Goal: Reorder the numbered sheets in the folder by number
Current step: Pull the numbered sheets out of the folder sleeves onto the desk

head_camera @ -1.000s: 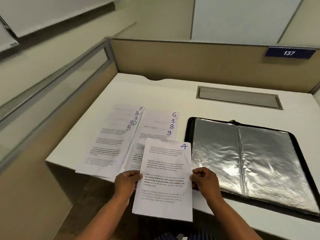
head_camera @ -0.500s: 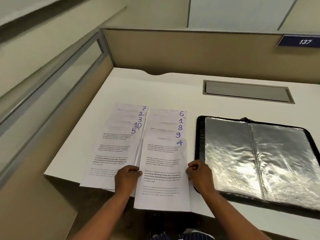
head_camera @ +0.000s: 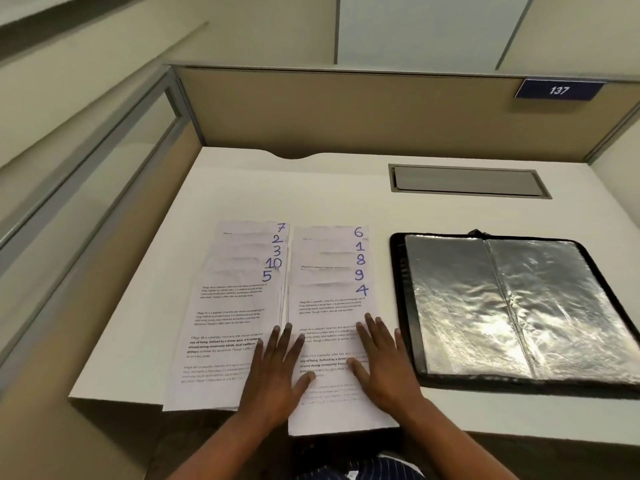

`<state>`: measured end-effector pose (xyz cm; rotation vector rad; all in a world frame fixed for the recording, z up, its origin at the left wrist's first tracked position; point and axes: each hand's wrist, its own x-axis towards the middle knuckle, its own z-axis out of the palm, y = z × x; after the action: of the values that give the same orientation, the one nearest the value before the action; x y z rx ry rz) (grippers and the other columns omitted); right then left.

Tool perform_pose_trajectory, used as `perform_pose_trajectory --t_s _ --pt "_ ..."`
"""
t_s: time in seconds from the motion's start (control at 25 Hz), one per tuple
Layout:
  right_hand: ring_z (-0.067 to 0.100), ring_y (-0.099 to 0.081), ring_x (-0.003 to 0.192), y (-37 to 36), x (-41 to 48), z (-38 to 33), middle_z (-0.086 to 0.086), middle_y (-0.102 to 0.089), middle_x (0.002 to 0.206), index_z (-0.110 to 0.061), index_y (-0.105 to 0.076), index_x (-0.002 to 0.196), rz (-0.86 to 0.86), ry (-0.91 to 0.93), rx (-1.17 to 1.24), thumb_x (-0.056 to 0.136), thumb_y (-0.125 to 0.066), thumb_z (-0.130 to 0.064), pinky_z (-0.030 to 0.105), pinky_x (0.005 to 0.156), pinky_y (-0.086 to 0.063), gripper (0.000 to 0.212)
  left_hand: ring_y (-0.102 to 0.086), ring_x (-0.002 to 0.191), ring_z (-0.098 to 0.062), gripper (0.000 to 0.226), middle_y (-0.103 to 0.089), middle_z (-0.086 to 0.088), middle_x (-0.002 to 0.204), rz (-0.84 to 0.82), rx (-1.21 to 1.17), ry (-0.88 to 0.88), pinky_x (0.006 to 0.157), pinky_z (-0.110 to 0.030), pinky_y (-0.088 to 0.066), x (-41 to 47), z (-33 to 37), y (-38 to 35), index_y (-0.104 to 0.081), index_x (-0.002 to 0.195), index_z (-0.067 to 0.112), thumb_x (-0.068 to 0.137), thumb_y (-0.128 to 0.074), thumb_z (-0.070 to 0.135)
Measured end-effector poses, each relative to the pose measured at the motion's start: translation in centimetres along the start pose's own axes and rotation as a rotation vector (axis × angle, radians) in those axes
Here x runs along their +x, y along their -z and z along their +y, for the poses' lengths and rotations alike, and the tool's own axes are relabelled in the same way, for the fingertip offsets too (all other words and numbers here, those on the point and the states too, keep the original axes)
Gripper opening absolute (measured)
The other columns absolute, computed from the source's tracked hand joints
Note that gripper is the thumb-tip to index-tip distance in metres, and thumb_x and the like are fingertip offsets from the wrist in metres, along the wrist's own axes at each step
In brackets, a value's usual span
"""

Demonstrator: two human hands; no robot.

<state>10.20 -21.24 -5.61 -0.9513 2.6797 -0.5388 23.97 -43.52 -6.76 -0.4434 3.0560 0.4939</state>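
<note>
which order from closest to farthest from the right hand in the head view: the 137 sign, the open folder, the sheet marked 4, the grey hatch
1. sheet marked 4: directly under the right hand, which lies flat on it.
2. open folder: just beside the hand, on its right.
3. grey hatch: farther back, set into the desk.
4. 137 sign: farthest, up on the partition at back right.

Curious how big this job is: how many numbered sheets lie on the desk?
10. Five overlap in the left column, numbered 7, 2, 3, 10, 5; five in the right column, 6, 1, 8, 9, 4. Others might hide underneath.
</note>
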Motion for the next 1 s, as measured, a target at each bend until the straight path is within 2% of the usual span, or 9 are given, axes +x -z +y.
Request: perform_pose_trajectory --t_s 0.04,0.08,0.24,0.4,0.52,0.6,0.72,0.88,1.0 --pt "0.011 0.017 0.156 -0.8 0.0 -0.2 -0.007 0.015 0.170 -0.029 0.000 0.164 -0.051 0.042 -0.072 0.103 -0.031 -0.064 0.045 0.126 0.009 0.076 0.002 0.157 -0.019 0.079 0.000 0.000 0.170 -0.040 0.054 -0.018 0.121 -0.047 -0.005 0.0 -0.5 -0.3 -0.012 0.162 0.030 0.097 -0.035 0.069" --pt "0.010 0.023 0.154 -1.5 -0.2 -0.3 -0.008 0.021 0.168 -0.030 0.007 0.163 -0.082 0.050 -0.113 0.102 -0.023 -0.068 0.047 0.125 0.013 0.078 0.006 0.156 -0.020 0.081 0.004 0.000 0.170 -0.080 0.080 -0.017 0.120 -0.049 -0.003 0.0 -0.8 -0.5 -0.007 0.162 0.029 0.097 -0.029 0.071" --pt "0.011 0.024 0.154 -3.1 -1.1 -0.3 -0.007 0.023 0.169 -0.027 0.014 0.162 -0.095 0.002 -0.168 0.101 -0.013 -0.074 0.050 0.124 0.013 0.082 0.020 0.154 -0.017 0.084 0.018 0.001 0.168 -0.145 0.098 -0.022 0.121 -0.051 0.007 0.0 -2.0 -0.7 0.011 0.160 0.030 0.094 -0.009 0.079" --pt "0.015 0.008 0.158 -3.7 -1.1 -0.4 -0.002 0.005 0.172 -0.024 0.001 0.165 -0.010 0.000 -0.202 0.103 -0.024 -0.070 0.052 0.123 0.001 0.081 0.006 0.156 -0.021 0.084 0.005 -0.003 0.170 -0.118 0.111 -0.039 0.120 -0.052 -0.001 -0.4 -3.0 -1.0 -0.001 0.162 0.025 0.099 -0.025 0.073" --pt "0.015 0.005 0.158 -3.8 -1.2 -0.4 -0.003 0.004 0.173 -0.024 0.000 0.165 -0.022 -0.003 -0.196 0.103 -0.027 -0.069 0.052 0.124 0.000 0.081 0.007 0.156 -0.020 0.084 0.006 -0.002 0.170 -0.113 0.121 -0.051 0.121 -0.052 -0.001 -0.4 -3.3 -1.3 0.000 0.162 0.025 0.099 -0.027 0.073" --pt "0.015 0.004 0.158 -3.9 -1.2 -0.4 -0.003 0.005 0.173 -0.025 0.000 0.165 -0.036 -0.013 -0.195 0.103 -0.027 -0.070 0.052 0.124 0.001 0.081 0.002 0.157 -0.021 0.083 0.000 -0.004 0.170 -0.120 0.122 -0.044 0.120 -0.053 -0.004 -0.4 -3.3 -1.2 -0.005 0.163 0.024 0.099 -0.028 0.072" --pt "0.013 0.012 0.157 -3.5 -1.1 -0.5 -0.007 0.015 0.171 -0.028 0.007 0.164 -0.068 -0.024 -0.184 0.101 -0.022 -0.074 0.051 0.125 0.006 0.083 -0.001 0.157 -0.022 0.082 -0.005 -0.005 0.170 -0.122 0.098 -0.038 0.120 -0.052 -0.005 -0.5 -3.1 -0.8 -0.009 0.163 0.022 0.100 -0.028 0.071" --pt "0.011 0.015 0.157 -2.5 -1.0 -0.8 -0.007 0.014 0.171 -0.029 0.007 0.164 -0.048 -0.023 -0.174 0.098 -0.025 -0.078 0.051 0.125 0.008 0.088 0.001 0.157 -0.020 0.081 0.000 -0.003 0.170 -0.075 0.029 -0.004 0.121 -0.049 -0.004 -0.4 -2.8 0.3 -0.006 0.163 0.021 0.100 -0.025 0.070" --pt "0.008 0.018 0.155 -1.7 -0.3 -1.3 -0.008 0.016 0.170 -0.028 0.008 0.163 -0.034 -0.050 -0.154 0.099 -0.023 -0.077 0.050 0.125 0.007 0.087 0.010 0.156 -0.017 0.081 0.011 0.001 0.170 -0.061 -0.016 0.029 0.122 -0.046 0.002 0.3 -2.8 1.3 0.003 0.162 0.025 0.100 -0.021 0.072"
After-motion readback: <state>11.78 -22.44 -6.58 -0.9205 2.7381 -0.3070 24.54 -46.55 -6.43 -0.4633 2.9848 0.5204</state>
